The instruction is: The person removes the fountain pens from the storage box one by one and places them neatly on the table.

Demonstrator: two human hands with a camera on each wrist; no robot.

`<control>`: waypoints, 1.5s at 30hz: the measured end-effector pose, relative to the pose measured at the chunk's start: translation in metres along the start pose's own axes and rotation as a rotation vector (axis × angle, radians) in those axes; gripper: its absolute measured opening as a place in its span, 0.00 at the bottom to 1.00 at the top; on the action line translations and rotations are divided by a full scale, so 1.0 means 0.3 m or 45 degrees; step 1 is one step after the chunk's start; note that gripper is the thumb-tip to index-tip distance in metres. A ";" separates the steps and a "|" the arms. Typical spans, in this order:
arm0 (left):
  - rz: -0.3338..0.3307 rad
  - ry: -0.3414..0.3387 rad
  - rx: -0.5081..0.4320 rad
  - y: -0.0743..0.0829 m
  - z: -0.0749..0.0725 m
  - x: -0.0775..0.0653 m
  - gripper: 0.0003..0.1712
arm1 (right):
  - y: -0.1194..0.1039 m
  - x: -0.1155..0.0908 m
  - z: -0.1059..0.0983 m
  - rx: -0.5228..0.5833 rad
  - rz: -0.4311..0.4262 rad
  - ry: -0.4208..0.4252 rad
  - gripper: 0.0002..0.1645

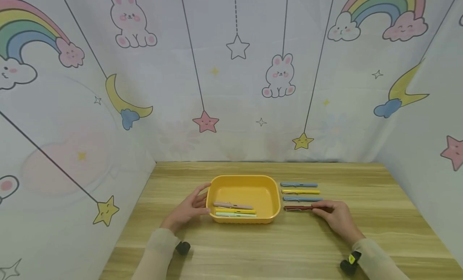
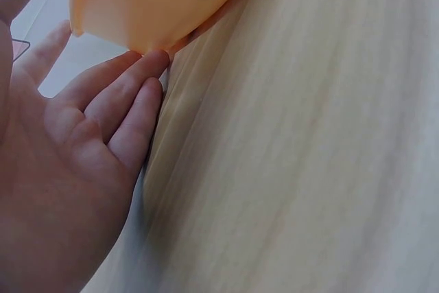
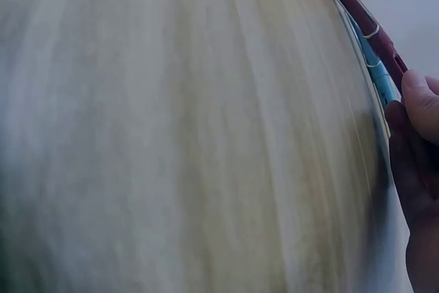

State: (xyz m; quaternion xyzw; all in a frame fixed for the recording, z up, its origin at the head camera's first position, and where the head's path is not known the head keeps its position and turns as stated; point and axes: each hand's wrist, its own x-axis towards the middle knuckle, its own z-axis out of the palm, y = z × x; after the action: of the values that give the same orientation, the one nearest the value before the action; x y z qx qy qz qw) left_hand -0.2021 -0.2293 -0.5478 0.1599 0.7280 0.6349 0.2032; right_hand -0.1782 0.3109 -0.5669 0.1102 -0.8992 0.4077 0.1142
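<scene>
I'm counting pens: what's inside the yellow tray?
A pinkish pen, a yellow pen and a pale green pen. Whatever lies directly beneath them is covered, so can't be seen.

Three pens (image 1: 235, 211) in tray (image 1: 244, 183), four pens (image 1: 301, 192) right

The rounded yellow plastic bin (image 1: 244, 192) sits upright, its left side touched by the left hand (image 1: 187, 209). Inside lie a pale pink pen (image 1: 235, 206), a yellow pen (image 1: 238, 211) and a mint-green pen (image 1: 236, 215). To its right, in parallel, are a periwinkle pen (image 1: 299, 185), a second yellow pen (image 1: 301, 192), a blue pen (image 1: 302, 199) and, frontmost, a dark red pen (image 1: 298, 208), pinched by the right hand (image 1: 337, 218)
</scene>
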 end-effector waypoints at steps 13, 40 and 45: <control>-0.021 0.020 0.034 0.001 0.000 0.002 0.53 | 0.014 0.000 0.013 -0.178 -0.255 0.058 0.13; -0.018 0.016 0.015 0.003 0.005 -0.004 0.53 | 0.004 0.015 0.028 -0.302 -0.360 0.090 0.15; -0.012 0.018 0.020 -0.001 0.001 0.000 0.53 | 0.002 0.019 0.029 -0.302 -0.356 0.095 0.16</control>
State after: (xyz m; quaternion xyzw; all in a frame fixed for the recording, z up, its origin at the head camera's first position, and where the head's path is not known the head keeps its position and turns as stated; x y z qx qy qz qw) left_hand -0.2020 -0.2291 -0.5481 0.1537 0.7352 0.6292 0.1997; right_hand -0.1848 0.3041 -0.5712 0.2049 -0.9120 0.2827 0.2152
